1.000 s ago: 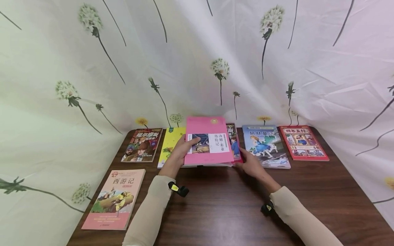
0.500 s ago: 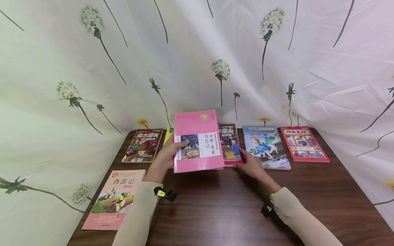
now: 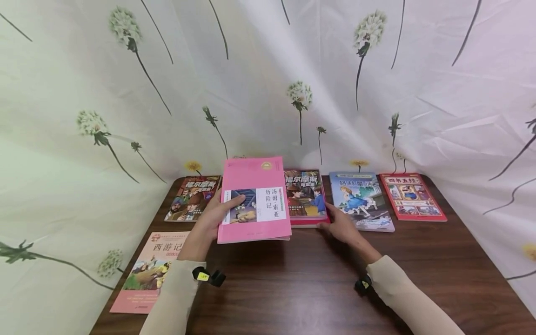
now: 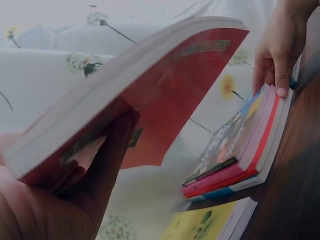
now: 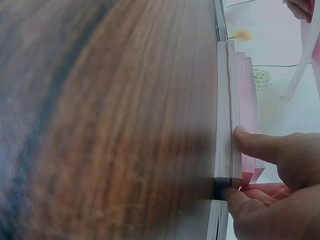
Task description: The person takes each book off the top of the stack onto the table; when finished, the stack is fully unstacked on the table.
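Note:
In the head view my left hand (image 3: 209, 218) grips the left edge of a pink paperback book (image 3: 253, 174), thumb on its cover, and holds it tilted above the table. The left wrist view shows this book's red back cover (image 4: 175, 90) and fingers spread beneath it. My right hand (image 3: 341, 224) holds the near right corner of a stack of books (image 3: 304, 193), topped by a comic-style cover. From the right wrist, the thumb presses the page edges of the stack (image 5: 224, 115), while the other fingers curl at its corner.
A blue book (image 3: 362, 200) and a red book (image 3: 412, 195) lie to the right of the stack. Back left is a dark-covered book (image 3: 194, 197); a pale pink book (image 3: 138, 279) lies nearer, partly under the left sleeve. A yellow book (image 4: 205, 222) sits beside the stack. Floral cloth (image 3: 268, 70) hangs behind.
My left hand has lifted the pink book off the stack and carried it left and slightly nearer, uncovering the comic-style cover. The right hand has stayed at the stack's corner.

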### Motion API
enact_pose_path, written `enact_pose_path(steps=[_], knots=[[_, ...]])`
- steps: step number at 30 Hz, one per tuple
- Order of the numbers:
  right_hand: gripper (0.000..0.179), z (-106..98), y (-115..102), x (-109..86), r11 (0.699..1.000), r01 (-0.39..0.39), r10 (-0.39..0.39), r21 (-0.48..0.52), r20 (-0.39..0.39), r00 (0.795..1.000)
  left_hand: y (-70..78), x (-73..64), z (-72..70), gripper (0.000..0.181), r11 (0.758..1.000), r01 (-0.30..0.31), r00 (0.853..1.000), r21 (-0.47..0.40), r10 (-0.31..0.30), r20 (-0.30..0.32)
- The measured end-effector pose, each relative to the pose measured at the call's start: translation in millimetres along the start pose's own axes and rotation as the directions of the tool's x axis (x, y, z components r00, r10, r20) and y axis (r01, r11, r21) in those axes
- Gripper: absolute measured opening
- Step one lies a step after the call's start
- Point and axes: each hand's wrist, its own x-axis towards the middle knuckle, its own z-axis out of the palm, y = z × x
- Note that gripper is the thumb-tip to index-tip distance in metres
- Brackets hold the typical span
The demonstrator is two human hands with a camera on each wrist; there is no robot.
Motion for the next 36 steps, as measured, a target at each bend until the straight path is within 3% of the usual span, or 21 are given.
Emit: enact_pose_path(steps=[8, 20, 29, 36], knots=[[0.081, 0, 2, 1.9, 1.000, 0.017, -0.017, -0.001, -0.004, 1.000, 1.2, -18.2, -18.0, 0.070, 1.000, 0.011, 0.999, -0.017, -0.010, 0.053], [0.082, 3, 4, 2.1, 1.000, 0.014, -0.014, -0.004, -0.002, 1.000, -2.2, -50.3, -39.1, 0.083, 0.997, 0.074, 0.997, 0.022, -0.074, -0.007], [0.081, 2, 5, 2.4, 1.000, 0.018, -0.018, 0.001, 0.003, 1.000, -7.4, -69.4, -50.0, 0.081, 0.991, 0.132, 0.991, 0.036, -0.130, -0.043], [0.081, 1, 3, 1.7, 1.000, 0.004, -0.004, 0.000, 0.008, 1.000, -18.5, -80.7, -57.9, 0.076, 0.988, 0.154, 0.988, 0.023, -0.154, -0.004]])
